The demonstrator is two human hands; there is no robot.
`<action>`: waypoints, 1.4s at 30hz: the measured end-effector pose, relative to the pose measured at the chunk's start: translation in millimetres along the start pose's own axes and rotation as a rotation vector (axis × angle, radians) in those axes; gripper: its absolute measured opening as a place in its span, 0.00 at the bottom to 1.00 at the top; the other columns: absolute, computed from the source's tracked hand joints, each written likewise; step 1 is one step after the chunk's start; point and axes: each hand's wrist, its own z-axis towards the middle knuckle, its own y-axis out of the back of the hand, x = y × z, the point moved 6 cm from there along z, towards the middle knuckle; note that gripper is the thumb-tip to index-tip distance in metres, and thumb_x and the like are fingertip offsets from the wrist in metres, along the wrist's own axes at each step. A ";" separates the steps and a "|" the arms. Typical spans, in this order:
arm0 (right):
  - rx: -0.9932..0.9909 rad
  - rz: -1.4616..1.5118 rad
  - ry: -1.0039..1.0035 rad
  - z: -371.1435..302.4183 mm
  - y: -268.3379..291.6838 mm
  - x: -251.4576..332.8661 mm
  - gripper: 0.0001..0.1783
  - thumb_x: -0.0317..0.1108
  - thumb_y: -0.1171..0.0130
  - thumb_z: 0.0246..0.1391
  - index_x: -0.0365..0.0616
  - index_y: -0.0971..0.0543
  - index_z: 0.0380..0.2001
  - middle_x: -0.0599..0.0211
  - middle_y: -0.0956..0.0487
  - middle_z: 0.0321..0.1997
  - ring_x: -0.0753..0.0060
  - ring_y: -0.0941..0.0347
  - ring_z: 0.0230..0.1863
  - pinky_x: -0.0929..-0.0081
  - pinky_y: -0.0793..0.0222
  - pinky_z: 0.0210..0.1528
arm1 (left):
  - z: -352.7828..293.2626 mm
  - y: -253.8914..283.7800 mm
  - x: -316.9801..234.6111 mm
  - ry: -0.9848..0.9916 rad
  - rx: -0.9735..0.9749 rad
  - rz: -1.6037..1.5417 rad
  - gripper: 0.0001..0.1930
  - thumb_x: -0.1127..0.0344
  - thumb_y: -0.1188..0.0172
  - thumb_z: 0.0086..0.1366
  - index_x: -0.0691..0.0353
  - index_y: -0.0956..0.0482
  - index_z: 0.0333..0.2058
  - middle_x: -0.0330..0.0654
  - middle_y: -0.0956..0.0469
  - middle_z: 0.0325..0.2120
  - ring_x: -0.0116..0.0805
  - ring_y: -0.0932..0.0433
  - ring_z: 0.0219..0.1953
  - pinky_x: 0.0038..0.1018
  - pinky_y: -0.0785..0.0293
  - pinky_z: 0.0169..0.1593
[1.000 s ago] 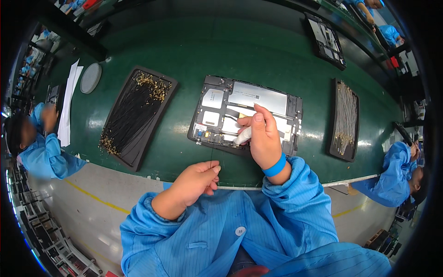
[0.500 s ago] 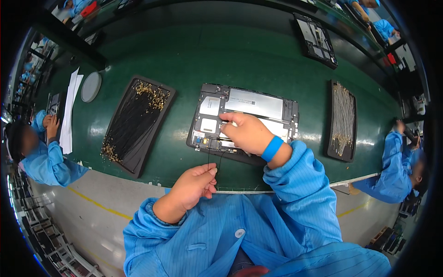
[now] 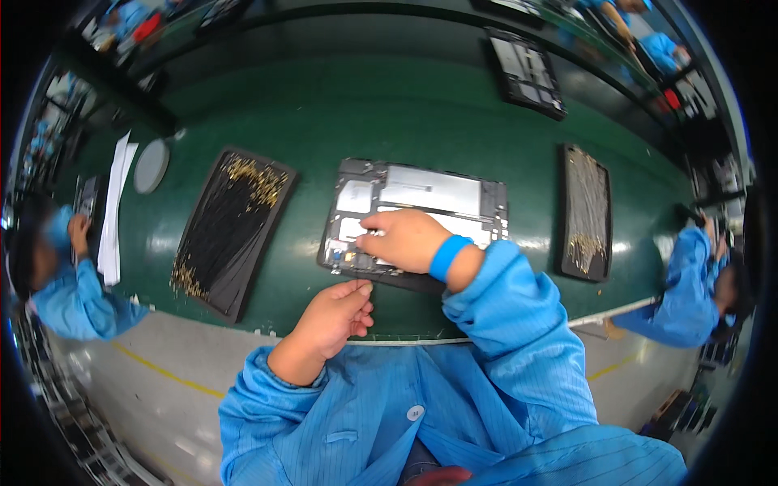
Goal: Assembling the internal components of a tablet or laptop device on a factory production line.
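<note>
- Opened tablet lies on the green table.
- Your right hand arches palm-down over it, finger gap narrow; can't tell what's held.
- Your left hand pinches a thin black cable, nearer the tablet than before.

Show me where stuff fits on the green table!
Bare green table lies behind the flat black-and-silver device and between it and the black rectangular tray of grey cables. Crowded: the device's front left, with the left hand and right hand.
</note>
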 end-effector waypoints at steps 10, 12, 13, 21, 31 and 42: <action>-0.580 0.350 -0.226 -41.5 70.6 -54.8 0.13 0.40 0.53 0.45 0.43 0.26 0.29 0.54 0.26 0.31 0.55 0.31 0.36 0.67 0.36 0.39 | 6.3 3.3 -2.6 -0.066 0.067 -0.189 0.19 0.53 0.58 0.60 0.66 0.34 0.36 0.42 0.29 0.23 0.34 0.28 0.23 0.27 0.29 0.25; -0.899 0.180 -0.355 -80.1 113.7 -92.0 0.15 0.42 0.53 0.46 0.42 0.26 0.30 0.54 0.27 0.35 0.53 0.31 0.38 0.68 0.36 0.40 | 3.9 9.2 -1.4 -0.072 0.108 -0.220 0.19 0.53 0.60 0.61 0.66 0.34 0.36 0.43 0.28 0.24 0.35 0.28 0.24 0.28 0.29 0.27; -0.993 0.079 -0.458 -107.3 130.9 -114.1 0.18 0.44 0.54 0.46 0.42 0.26 0.33 0.53 0.27 0.36 0.53 0.32 0.39 0.68 0.36 0.41 | 2.9 10.0 -1.9 -0.073 0.141 -0.247 0.18 0.54 0.61 0.61 0.66 0.33 0.36 0.43 0.28 0.25 0.36 0.27 0.25 0.30 0.28 0.29; -0.800 -0.385 -0.989 -243.5 113.8 -208.8 0.17 0.43 0.55 0.47 0.40 0.26 0.30 0.49 0.27 0.32 0.50 0.32 0.36 0.61 0.37 0.40 | 8.8 6.7 0.5 0.088 0.377 -0.347 0.20 0.54 0.63 0.62 0.66 0.33 0.39 0.46 0.27 0.31 0.41 0.27 0.33 0.36 0.30 0.38; -1.269 -0.151 -0.952 -282.6 119.3 -179.6 0.18 0.43 0.56 0.50 0.37 0.27 0.30 0.50 0.26 0.28 0.51 0.30 0.32 0.66 0.36 0.35 | 10.7 1.7 1.1 0.021 0.314 -0.242 0.19 0.56 0.60 0.61 0.66 0.34 0.41 0.48 0.28 0.32 0.40 0.27 0.33 0.35 0.30 0.38; -0.141 0.319 -0.051 -151.5 39.1 -15.5 0.11 0.40 0.48 0.46 0.42 0.26 0.26 0.61 0.26 0.23 0.64 0.30 0.27 0.74 0.35 0.28 | -91.7 -112.0 -59.6 -1.693 -0.134 1.585 0.19 0.67 0.40 0.44 0.62 0.30 0.37 0.45 0.30 0.30 0.42 0.31 0.34 0.33 0.37 0.45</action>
